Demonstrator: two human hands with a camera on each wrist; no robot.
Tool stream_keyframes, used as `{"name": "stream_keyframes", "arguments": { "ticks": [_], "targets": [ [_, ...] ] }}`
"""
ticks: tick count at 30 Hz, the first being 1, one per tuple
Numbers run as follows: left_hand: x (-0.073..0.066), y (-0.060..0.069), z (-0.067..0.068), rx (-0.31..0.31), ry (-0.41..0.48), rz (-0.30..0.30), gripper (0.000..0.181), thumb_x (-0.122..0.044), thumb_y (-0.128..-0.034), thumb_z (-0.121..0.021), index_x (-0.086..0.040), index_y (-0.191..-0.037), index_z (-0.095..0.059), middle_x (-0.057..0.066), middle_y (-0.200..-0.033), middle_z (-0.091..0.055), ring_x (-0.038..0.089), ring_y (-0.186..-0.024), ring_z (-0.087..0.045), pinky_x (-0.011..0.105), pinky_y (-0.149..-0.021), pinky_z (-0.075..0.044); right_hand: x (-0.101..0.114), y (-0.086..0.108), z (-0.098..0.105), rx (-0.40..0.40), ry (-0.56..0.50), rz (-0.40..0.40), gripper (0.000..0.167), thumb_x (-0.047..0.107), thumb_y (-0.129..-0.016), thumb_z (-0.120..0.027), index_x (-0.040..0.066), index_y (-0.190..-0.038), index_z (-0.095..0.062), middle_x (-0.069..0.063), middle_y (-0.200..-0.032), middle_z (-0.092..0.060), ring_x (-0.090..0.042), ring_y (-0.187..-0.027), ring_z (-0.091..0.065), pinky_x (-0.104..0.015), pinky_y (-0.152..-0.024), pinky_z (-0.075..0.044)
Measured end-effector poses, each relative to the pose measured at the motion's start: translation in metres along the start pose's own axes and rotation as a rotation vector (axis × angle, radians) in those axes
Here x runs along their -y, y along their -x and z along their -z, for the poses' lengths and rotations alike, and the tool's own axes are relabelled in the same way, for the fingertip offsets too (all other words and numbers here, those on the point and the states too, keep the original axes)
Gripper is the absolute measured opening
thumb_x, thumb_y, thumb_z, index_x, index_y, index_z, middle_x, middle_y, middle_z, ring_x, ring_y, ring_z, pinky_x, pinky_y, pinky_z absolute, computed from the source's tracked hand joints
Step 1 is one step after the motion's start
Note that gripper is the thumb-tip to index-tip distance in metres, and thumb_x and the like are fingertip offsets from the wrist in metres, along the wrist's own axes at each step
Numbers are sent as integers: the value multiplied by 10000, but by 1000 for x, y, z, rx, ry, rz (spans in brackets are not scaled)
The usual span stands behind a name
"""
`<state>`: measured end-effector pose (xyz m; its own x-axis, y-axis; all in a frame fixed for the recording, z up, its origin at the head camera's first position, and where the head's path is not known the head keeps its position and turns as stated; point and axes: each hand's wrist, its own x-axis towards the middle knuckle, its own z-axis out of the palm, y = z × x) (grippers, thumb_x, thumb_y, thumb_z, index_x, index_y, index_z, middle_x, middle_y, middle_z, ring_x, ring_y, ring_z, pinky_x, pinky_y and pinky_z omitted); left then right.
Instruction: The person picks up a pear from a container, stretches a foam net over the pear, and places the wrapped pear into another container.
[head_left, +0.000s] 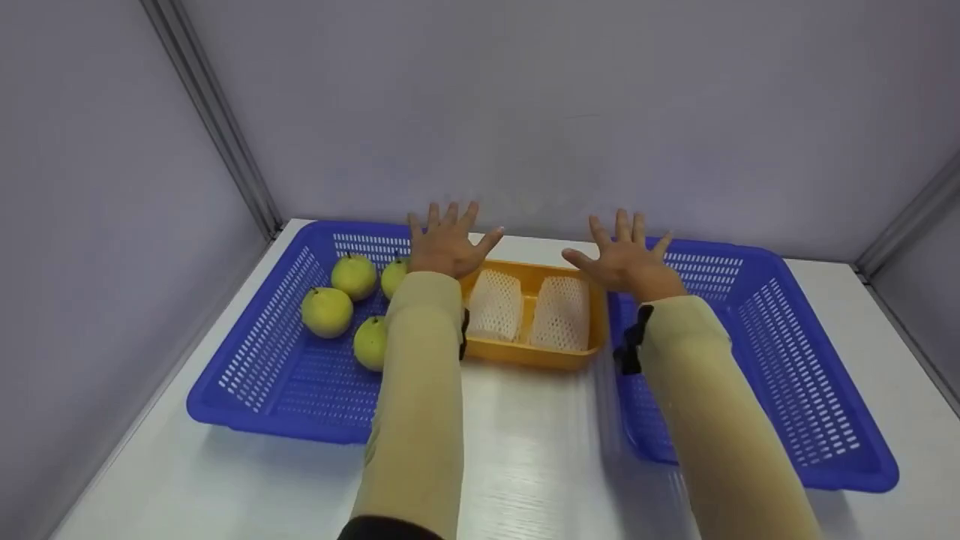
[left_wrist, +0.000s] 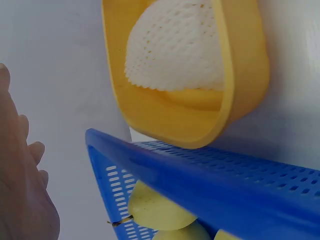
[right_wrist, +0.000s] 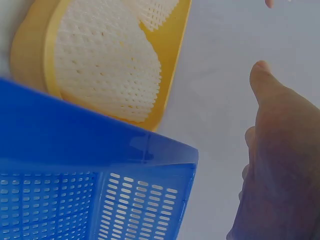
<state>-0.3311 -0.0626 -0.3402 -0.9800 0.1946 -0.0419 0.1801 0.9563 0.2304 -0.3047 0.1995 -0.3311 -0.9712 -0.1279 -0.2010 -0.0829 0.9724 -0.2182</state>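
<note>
Both hands are held out in the air with fingers spread, holding nothing. The left hand [head_left: 448, 246] hovers between the left blue basket [head_left: 285, 427] and the orange tray [head_left: 525, 356]. Over the tray's right end and the edge of the right blue basket [head_left: 847, 420] is the right hand [head_left: 626, 262]. Several yellow-green pears [head_left: 327, 312] lie in the left basket, some partly hidden by the left arm. Two white foam net sleeves [head_left: 495, 306] lie side by side in the tray; the right wrist view shows the mesh of one sleeve [right_wrist: 105, 60] closely.
A white table [head_left: 525, 442] carries the baskets and tray. Grey panels [head_left: 525, 112] stand behind it and at the sides, with metal posts [head_left: 217, 112] at the corners. No fruit shows in the visible part of the right basket.
</note>
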Motion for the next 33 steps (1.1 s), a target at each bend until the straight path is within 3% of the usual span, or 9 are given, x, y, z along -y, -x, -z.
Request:
{"name": "stream_keyframes", "arguments": {
  "ticks": [7,16,24,28,33],
  "targets": [
    [9,1,5,9,-18,-13,789,-714,-1018,-225,-265,-1647,-64,98,-1703,-62,369,-1553,30,637,-1202,84,-1,-1,-1,11,10,2,859,669,-1029,-276,127,-1638,-6,-273,-1644,170,-483,-1491,198,-789,-1073,142],
    [7,-1,38,-38,-55,-99,770,-679,-1030,-285,-229,-1643,-166,144,-1686,-147,377,-1550,-81,600,-1232,-7,-9,2,14,-21,39,26,840,625,-1052,-290,64,-1632,-57,-322,-1633,120,-502,-1493,150,-792,-1082,116],
    [17,2,86,22,23,-106,828,-710,-1015,-266,-185,-1646,-152,119,-1689,-165,321,-1550,-139,544,-1248,-93,-1,8,24,-108,36,43,799,567,-1065,-347,-20,-1593,-221,-334,-1626,-138,-515,-1508,-6,-704,-1176,9],
    [32,10,109,36,106,-66,871,-746,-992,-260,-180,-1645,-156,107,-1694,-151,322,-1553,-121,530,-1251,-93,7,14,28,-158,6,75,715,506,-1070,-413,-50,-1519,-387,-313,-1557,-351,-514,-1494,-138,-658,-1202,-93],
    [54,23,124,73,240,-25,912,-770,-972,-283,-151,-1637,-196,144,-1678,-197,359,-1535,-174,561,-1236,-146,22,29,32,-189,-104,129,609,451,-1068,-474,-60,-1391,-548,-284,-1421,-540,-483,-1409,-368,-625,-1152,-310]
  ]
}}
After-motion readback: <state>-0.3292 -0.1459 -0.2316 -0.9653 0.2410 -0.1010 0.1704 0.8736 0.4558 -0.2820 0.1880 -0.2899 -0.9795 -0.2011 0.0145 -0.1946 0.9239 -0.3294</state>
